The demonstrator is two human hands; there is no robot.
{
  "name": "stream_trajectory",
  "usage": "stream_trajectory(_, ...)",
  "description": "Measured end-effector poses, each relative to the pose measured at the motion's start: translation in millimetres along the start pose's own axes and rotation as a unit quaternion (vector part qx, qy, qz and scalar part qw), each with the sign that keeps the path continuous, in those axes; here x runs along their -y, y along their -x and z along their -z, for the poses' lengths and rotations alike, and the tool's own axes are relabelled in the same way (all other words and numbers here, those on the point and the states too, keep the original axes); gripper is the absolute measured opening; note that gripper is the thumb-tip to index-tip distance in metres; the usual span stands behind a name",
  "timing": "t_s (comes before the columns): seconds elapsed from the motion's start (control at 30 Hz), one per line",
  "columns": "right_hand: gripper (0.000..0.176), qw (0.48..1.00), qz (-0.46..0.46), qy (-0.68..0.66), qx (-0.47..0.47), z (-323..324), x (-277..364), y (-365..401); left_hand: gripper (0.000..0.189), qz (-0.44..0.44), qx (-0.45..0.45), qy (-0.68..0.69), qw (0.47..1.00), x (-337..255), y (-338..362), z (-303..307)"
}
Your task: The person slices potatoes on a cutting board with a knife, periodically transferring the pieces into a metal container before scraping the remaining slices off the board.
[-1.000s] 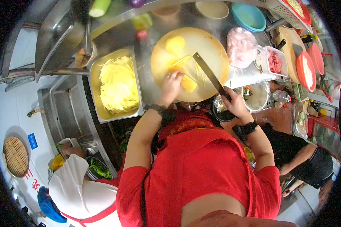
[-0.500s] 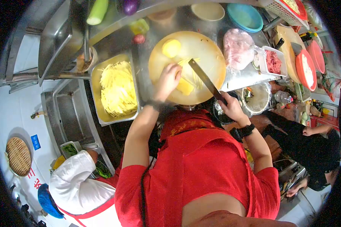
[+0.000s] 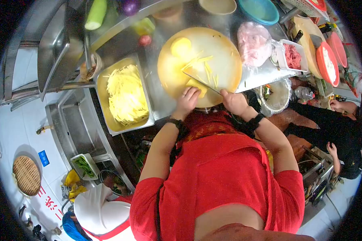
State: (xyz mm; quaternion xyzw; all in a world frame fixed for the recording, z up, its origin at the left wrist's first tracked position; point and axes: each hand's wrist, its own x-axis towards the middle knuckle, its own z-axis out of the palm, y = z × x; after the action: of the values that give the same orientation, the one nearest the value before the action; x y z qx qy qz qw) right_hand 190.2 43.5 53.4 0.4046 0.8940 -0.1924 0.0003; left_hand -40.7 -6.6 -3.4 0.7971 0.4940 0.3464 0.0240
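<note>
My right hand [image 3: 235, 103] grips the handle of a kitchen knife [image 3: 204, 83], seen nearly edge-on, its blade slanting up and left over the round cutting board [image 3: 225, 52]. My left hand [image 3: 187, 100], fingers curled, holds down yellow potato slices [image 3: 197, 88] at the board's near edge, just below the blade. Thin potato shreds [image 3: 203, 61] lie loose beyond the knife. A peeled potato [image 3: 181, 47] rests at the board's far left. Left of the board, a metal tray [image 3: 149, 121] contains a heap of potato shreds [image 3: 126, 94].
Right of the board are a bag of pink meat [image 3: 254, 44] and a white tub of minced meat [image 3: 292, 57]. Bowls, including a blue bowl [image 3: 259, 11], stand behind. A sink [image 3: 82, 120] is at left. A co-worker in white [image 3: 102, 209] and another in black [image 3: 330, 130] flank me.
The knife has moved down and left, its blade turned edge-on against the slices. My left hand has shifted nearer to me. Shreds have spread on the board.
</note>
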Motion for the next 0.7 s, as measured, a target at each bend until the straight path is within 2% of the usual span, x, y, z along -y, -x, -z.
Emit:
stream_trajectory(0.1, 0.013, 0.999, 0.015, -0.033, -0.024, 17, 5, 0, 0.028, 0.005, 0.001, 0.0, 1.0, 0, 2, 1)
stream_trajectory(0.23, 0.012, 0.999, -0.006, -0.029, -0.021, 5, 9, -5, 0.027, 0.02, 0.002, 0.007, 1.0, 1, 5, -4)
stream_trajectory(0.3, 0.011, 0.998, -0.047, 0.006, 0.039, 4, 9, -13, 0.027, 0.011, -0.005, 0.001, 1.0, 3, 4, -5)
stream_trajectory(0.4, 0.012, 1.0, -0.023, -0.007, 0.017, 16, 8, -9, 0.027, 0.006, -0.001, 0.004, 1.0, 4, 6, -4)
stream_trajectory(0.57, 0.019, 0.999, -0.031, 0.001, 0.018, -8, 4, -11, 0.027, 0.019, 0.017, 0.005, 1.0, 4, 4, -2)
stream_trajectory(0.7, 0.018, 1.0, -0.009, -0.005, 0.011, 14, 7, -10, 0.026, 0.0, 0.009, 0.013, 1.0, 4, 3, -3)
